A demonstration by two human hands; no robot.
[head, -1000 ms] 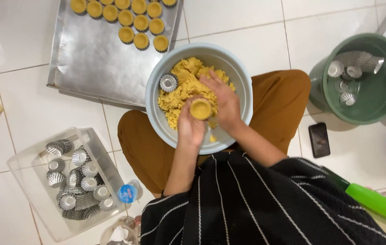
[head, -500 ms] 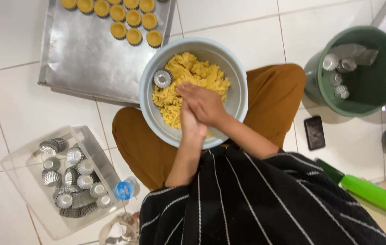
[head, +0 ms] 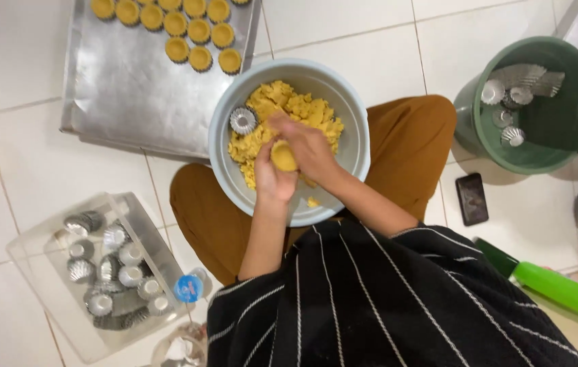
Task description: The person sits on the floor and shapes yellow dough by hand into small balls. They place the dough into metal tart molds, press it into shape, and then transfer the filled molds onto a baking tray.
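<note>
White floor tiles (head: 343, 27) lie under a grey bowl (head: 360, 146) of yellow dough (head: 302, 112) resting on the person's lap. Over it, the left hand (head: 272, 180) cups a small dough-filled mould (head: 283, 156), while the right hand (head: 309, 146) pinches its rim. An empty tin mould (head: 242, 120) sits in the bowl. Filled shells (head: 187, 30) line a metal tray (head: 119, 88) beside the bowl.

Green bucket (head: 561, 146), phone (head: 472, 198), bottle (head: 557, 287).

Both hands sit inside bowl (head: 289, 139), hemmed by its rim, dough (head: 296, 112) and an empty tin mould (head: 243, 120). Baking tray (head: 133, 88) blocks upper left; tub of moulds (head: 99, 272) lower left; green bucket (head: 540, 109) right. Bare tile floor (head: 350, 34) above bowl.
</note>
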